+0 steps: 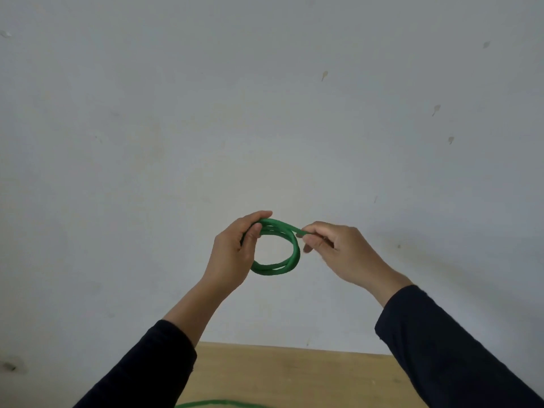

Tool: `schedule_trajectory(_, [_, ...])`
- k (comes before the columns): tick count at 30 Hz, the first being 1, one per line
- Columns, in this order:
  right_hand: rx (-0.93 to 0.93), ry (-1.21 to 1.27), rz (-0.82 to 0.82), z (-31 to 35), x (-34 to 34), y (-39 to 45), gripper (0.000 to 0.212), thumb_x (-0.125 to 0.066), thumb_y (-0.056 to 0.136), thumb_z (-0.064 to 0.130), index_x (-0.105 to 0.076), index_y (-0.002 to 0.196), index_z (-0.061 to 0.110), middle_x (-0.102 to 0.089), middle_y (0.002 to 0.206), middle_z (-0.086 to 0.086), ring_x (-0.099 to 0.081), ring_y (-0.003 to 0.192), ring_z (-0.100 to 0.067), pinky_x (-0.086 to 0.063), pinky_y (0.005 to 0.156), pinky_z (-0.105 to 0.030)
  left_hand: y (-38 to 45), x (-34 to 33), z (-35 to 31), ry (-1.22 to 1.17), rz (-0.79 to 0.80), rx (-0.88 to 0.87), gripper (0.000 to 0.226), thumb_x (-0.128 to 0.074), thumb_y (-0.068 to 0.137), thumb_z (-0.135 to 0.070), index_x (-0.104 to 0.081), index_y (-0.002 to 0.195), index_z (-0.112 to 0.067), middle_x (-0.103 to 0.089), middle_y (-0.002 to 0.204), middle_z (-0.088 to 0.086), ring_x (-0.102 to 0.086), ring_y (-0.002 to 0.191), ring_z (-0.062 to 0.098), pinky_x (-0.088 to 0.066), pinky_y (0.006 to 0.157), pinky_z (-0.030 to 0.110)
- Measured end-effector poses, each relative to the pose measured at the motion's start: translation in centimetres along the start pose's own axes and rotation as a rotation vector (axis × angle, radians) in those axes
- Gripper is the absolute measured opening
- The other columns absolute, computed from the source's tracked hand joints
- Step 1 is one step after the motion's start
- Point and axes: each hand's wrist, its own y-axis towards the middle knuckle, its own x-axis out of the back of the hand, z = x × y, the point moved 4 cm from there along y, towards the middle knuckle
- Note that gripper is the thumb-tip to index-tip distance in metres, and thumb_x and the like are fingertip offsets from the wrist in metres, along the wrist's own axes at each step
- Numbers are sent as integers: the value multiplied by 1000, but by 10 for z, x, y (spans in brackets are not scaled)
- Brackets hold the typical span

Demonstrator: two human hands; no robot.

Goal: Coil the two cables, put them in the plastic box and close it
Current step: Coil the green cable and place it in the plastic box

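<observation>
- A pale grey wall (265, 98) fills most of the view on the far side, bare but for a few small scuffs and chips towards the right; no writing or label shows anywhere on it.
- A light wooden worktop (294, 375) takes up the near bottom centre, its far edge running against the wall; only a part of it is in view, between the two arms.
- Two dark sleeves rise from the near corners: the left sleeve (141, 369) from the bottom left, the right sleeve (453, 348) from the bottom right, each ending short of the wrist.
- The left hand (232, 254) is raised in front of the wall, its fingers (259, 215) curled over the left side of the coil and gripping it, thumb pressed across the strands.
- The right hand (335, 248) is just to the right of the coil, its fingers (309, 231) pinching the strand that leaves the top of the coil.
- The green cable (282, 267) hangs between the hands as a loop of several turns, held up well above the worktop.
- A further green strand (217, 403) lies on the worktop at the very bottom edge; whether it belongs to the same cable cannot be told.
</observation>
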Motion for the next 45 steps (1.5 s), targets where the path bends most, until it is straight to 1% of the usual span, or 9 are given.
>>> schedule_trajectory(6, [68, -258, -43, -4, 22, 7, 18, -56, 92, 17, -72, 98, 17, -46, 82, 9, -47, 79, -8, -32, 66, -7, -3, 0, 3, -2, 189, -15, 30, -42, 98, -16, -62, 114, -33, -47, 55, -16, -48, 57, 1, -38, 58, 13])
schedule_trajectory(10, [-69, 59, -211, -8, 19, 5, 16, -56, 91, 18, -70, 86, 23, -50, 75, 6, -46, 58, -1, -37, 60, -8, -4, -5, 0, -79, 202, -21, 32, -41, 98, -14, -59, 118, -31, -46, 57, -16, -42, 54, 5, -40, 56, 16])
schedule_trajectory(14, [-215, 336, -190, -11, 6, 3, 19, -48, 94, 17, -64, 84, 17, -54, 61, 0, -51, 54, -13, -47, 64, -28, -8, -12, -2, -71, 194, -47, 34, -41, 98, -14, -56, 119, -36, -49, 57, -18, -42, 54, 5, -39, 56, 16])
schedule_trajectory(20, [-309, 660, -38, -14, -18, -1, 26, -43, 97, 14, -60, 78, 11, -47, 59, -6, -42, 53, -17, -35, 49, -22, -12, -14, 1, -59, 81, -16, 31, -42, 97, -13, -58, 122, -24, -53, 67, -20, -52, 61, -6, -38, 60, 9])
schedule_trajectory(24, [-324, 797, 66, -8, -23, -5, 23, -43, 97, 10, -60, 81, 5, -45, 63, -7, -45, 48, -13, -31, 42, -18, -15, -14, 11, -148, 30, 41, 30, -42, 97, -14, -60, 116, -30, -52, 60, -16, -44, 55, 3, -39, 57, 15])
schedule_trajectory(28, [-343, 835, 42, -6, -22, -3, 25, -42, 97, 10, -59, 80, 7, -44, 64, -6, -44, 46, -10, -31, 47, -20, -17, -15, 7, -217, 15, 52, 31, -41, 97, -14, -60, 113, -33, -45, 63, -2, -42, 55, 5, -40, 55, 18])
schedule_trajectory(34, [-424, 964, 63, -6, -11, -4, 22, -44, 97, 13, -59, 82, 7, -47, 60, 0, -43, 45, -8, -42, 49, -17, -16, -14, -3, -198, 113, -11, 31, -42, 98, -17, -59, 116, -34, -46, 58, -15, -43, 56, 6, -41, 57, 20])
schedule_trajectory(40, [-296, 633, 166, 8, -33, -10, 30, -44, 96, 10, -72, 89, 20, -57, 71, 2, -43, 59, -10, -38, 59, -18, -3, -13, -3, -135, -138, 81, 27, -46, 96, -14, -65, 107, -30, -59, 62, -16, -54, 59, -3, -45, 66, 28])
schedule_trajectory(45, [-13, 161, -221, 20, -24, -11, 34, -40, 97, 9, -59, 120, 23, -59, 87, 11, -55, 77, 1, -37, 75, -6, -2, -10, 3, -78, -192, 153, 25, -46, 96, -17, -67, 107, -25, -64, 77, -13, -57, 64, -4, -51, 75, 34])
